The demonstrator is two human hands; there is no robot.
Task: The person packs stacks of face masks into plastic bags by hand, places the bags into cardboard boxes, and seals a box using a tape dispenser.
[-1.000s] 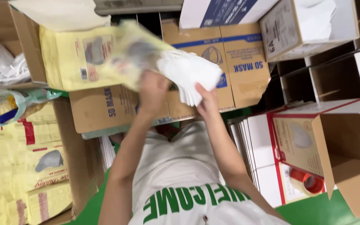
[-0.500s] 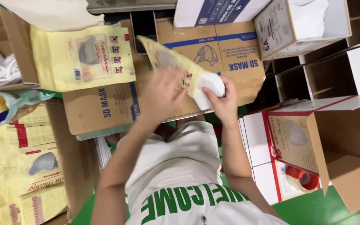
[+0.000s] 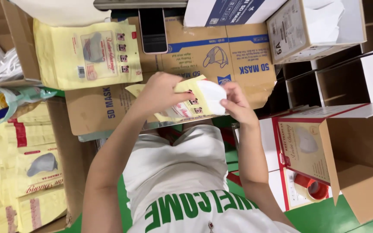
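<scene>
Yellow pouch (image 3: 182, 108) pinched in my left hand (image 3: 160, 92); my right hand (image 3: 238, 103) fingers pinch the white masks (image 3: 210, 97) at its mouth, above the flattened cardboard box (image 3: 221, 56).

Green floor (image 3: 359, 220); seemingly cartons (image 3: 355, 168), tape roll (image 3: 309, 188)

Flat pouch (image 3: 182, 101) held between left hand (image 3: 158, 92) and right hand (image 3: 238, 103), above person's lap. Stack of masks (image 3: 210, 96) sits in pouch mouth, under right fingers. Flattened cardboard boxes (image 3: 212, 56) lie beyond hands. Second pouch (image 3: 87, 54) lies on cardboard, left of hands. Phone (image 3: 153, 30) rests at far edge of cardboard. Open carton (image 3: 359, 172) stands right of person, tape roll (image 3: 311, 187) beside it. More pouches (image 3: 31, 172) stacked at left.
</scene>
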